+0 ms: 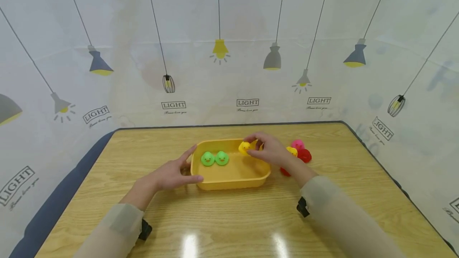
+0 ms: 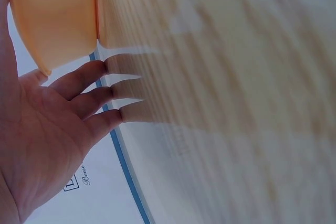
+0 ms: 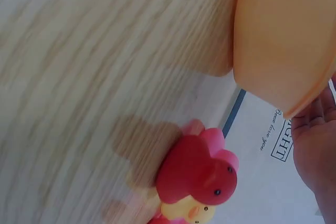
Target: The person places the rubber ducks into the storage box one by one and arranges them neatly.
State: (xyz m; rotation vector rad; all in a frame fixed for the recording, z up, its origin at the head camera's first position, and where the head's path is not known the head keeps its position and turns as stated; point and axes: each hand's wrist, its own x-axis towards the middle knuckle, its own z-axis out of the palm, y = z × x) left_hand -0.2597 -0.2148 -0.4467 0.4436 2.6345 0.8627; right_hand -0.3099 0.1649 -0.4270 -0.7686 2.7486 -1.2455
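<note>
Two green toy ducks sit side by side in the left half of a yellow plastic basin. My right hand reaches over the basin's right side and pinches a yellow toy duck between thumb and fingertips, near the far wall. At the left end, my left hand touches the rim, thumb and index finger spread along it. The left wrist view shows its other fingers extended down to the tabletop beside the basin wall. In the right wrist view, the basin hides the right fingertips and the pinched duck.
Right of the basin, a cluster holds a pink duck, another yellow duck and red ducks, partly behind my right wrist. The wooden table meets a light wall covering printed with lamps.
</note>
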